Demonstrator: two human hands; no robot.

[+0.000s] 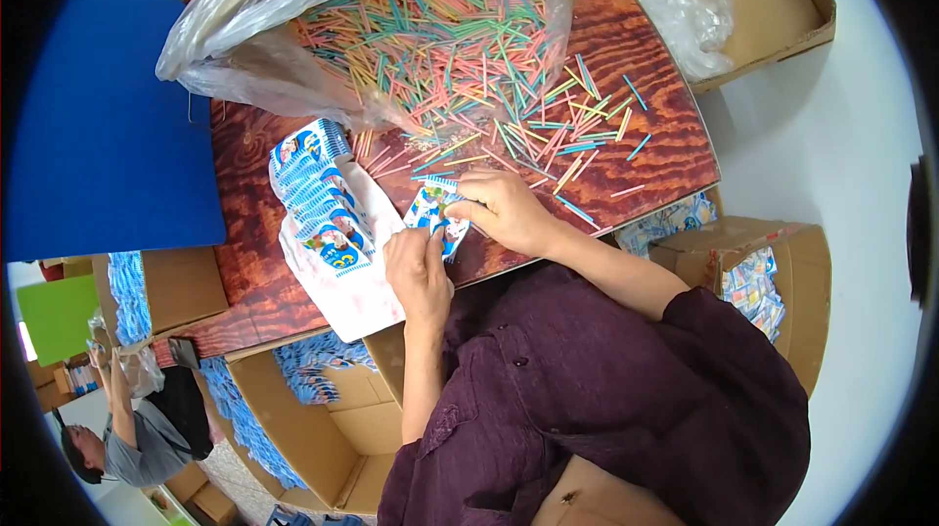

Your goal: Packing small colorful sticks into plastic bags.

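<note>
A small blue-and-white printed packet (427,201) is held between my two hands near the table's front edge. My right hand (509,215) closes on its upper right side, fingers bent and thumb pressed on the face. From below, my left hand (416,272) grips its lower part with thumb and finger pinched; the fingertips are partly hidden. Just left of the hands, a row of overlapping matching packets (328,198) lies on a white sheet (357,306). Beyond the hands, thin coloured sticks (577,130) in pink, yellow, green and blue lie scattered on the table.
A clear plastic bag (245,22) spills a large heap of coloured sticks (440,32) onto the red wood-grain table (665,66). Cardboard boxes with packets stand below (293,409) and right (802,281). A blue panel (108,115) rises at left. Another person (147,433) works at lower left.
</note>
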